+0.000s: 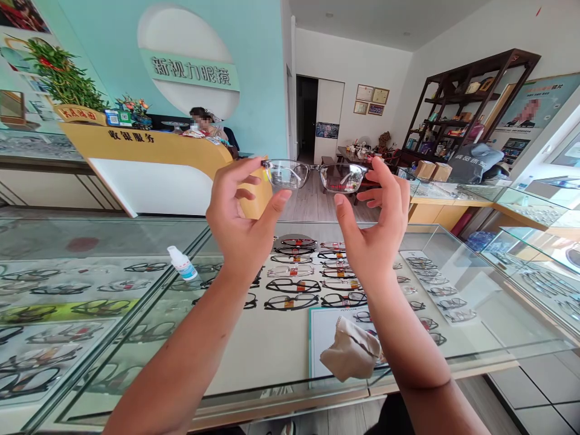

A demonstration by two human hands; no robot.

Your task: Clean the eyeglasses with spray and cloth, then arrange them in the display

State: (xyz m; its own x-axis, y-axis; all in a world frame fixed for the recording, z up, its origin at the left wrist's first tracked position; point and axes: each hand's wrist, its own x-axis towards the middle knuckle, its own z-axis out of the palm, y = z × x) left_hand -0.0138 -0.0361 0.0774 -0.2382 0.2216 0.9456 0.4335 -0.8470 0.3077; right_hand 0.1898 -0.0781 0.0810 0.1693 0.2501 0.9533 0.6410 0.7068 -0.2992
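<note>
I hold a pair of clear-lensed glasses (315, 175) up at eye level over a glass display counter (475, 338). My left hand (240, 211) pinches the left end of the frame between thumb and forefinger. My right hand (376, 223) grips the right end the same way, with its other fingers spread. A crumpled beige cleaning cloth (351, 349) lies on the counter top below my right forearm. A small white spray bottle (182, 263) lies on the glass to the left of my left wrist.
Rows of eyeglass frames (294, 284) fill the cases under the glass. A yellow reception desk (149, 151) with a seated person (206, 124) stands behind. A dark wooden shelf (462, 109) and more glass cases (534, 211) line the right side.
</note>
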